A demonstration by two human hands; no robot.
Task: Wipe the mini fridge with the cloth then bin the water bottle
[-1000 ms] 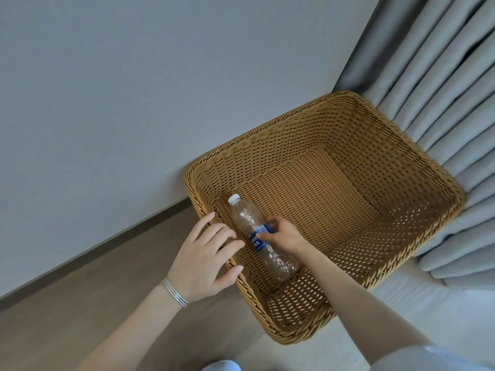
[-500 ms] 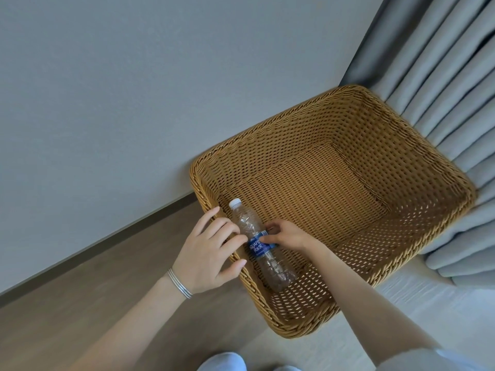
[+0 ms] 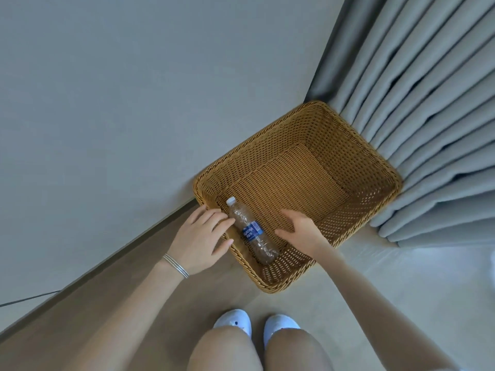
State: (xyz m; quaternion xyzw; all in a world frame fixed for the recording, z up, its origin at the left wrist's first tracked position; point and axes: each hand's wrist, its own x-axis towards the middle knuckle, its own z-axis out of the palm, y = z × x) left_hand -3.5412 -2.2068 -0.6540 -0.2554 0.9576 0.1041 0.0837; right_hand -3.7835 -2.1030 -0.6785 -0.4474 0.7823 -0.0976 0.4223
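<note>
A clear plastic water bottle (image 3: 250, 231) with a white cap and a blue label lies on its side inside a woven wicker basket (image 3: 356, 145), along the basket's near-left wall. My left hand (image 3: 199, 236) rests over the basket's left rim with its fingers spread, fingertips close to the bottle's neck. Open above the basket floor just right of the bottle hovers my right hand (image 3: 301, 231), holding nothing. The mini fridge and the cloth are out of sight.
The basket sits on the floor in a corner, against a grey wall (image 3: 134, 103) on the left and grey curtains (image 3: 428, 116) at the back right. My knees and white slippers (image 3: 233, 321) show at the bottom edge.
My right hand has let go of the bottle and drawn away to the right, fingers open. The bottle now lies free in the basket. The view has pulled back and up.
</note>
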